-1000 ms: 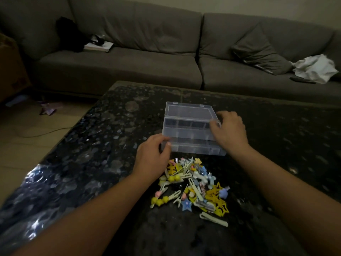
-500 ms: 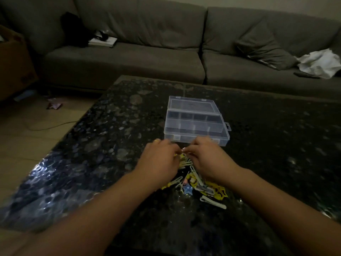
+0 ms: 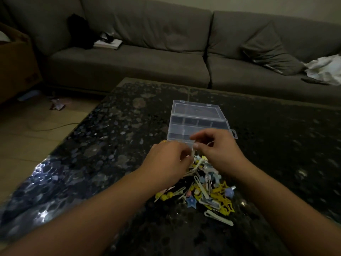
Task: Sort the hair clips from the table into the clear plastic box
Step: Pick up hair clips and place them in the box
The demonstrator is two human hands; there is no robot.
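both hands (image 3: 195, 156) seemingly pinch one clip (image 3: 192, 154).

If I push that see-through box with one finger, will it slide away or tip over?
The clear plastic box looks thin-walled and its compartments look empty, so it is probably light. It lies low and flat with its lid open on the glossy table, so it would likely slide, not tip. The open lid may wobble.

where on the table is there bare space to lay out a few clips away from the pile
The dark table shows bare to the right of the clear plastic box and the right hand, and to the left of the box beyond the left hand. It is crowded where both hands meet over the hair clips just in front of the box.
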